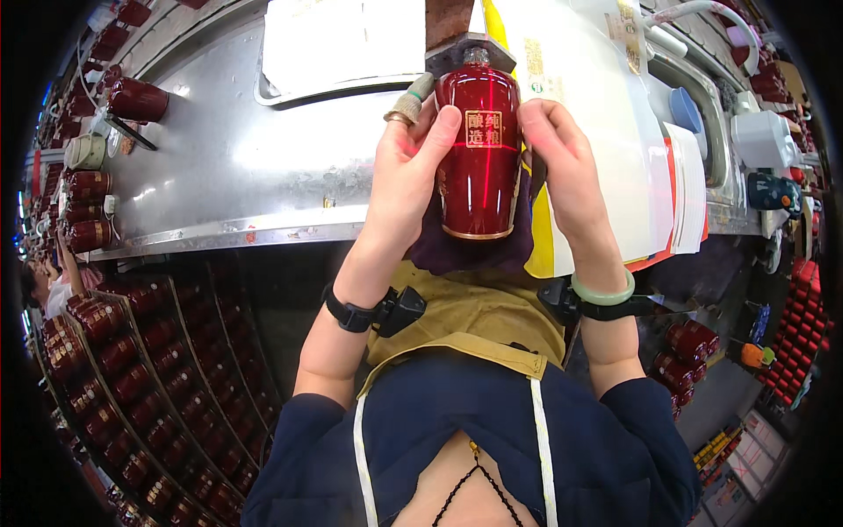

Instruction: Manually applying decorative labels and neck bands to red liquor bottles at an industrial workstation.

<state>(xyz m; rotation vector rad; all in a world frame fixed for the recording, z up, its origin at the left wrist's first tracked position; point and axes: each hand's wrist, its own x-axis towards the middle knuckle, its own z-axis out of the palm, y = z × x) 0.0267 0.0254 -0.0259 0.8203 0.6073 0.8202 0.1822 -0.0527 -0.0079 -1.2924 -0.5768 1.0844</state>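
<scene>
I hold a glossy dark red ceramic bottle (479,158) upright in front of me, over the edge of a steel workbench (228,167). It has a gold square label and a gold ring at its base. My left hand (408,167) grips its left side, thumb on the front, fingertips taped. My right hand (562,167) grips its right side together with a dark purple cloth (448,250) that hangs beneath the bottle.
Several red bottles (132,369) fill divided crates at lower left, and more stand along the bench's far left (136,98). White and yellow sheets (597,105) lie on the right. A white tray (342,44) sits behind the bottle. Another person (53,285) is at the left edge.
</scene>
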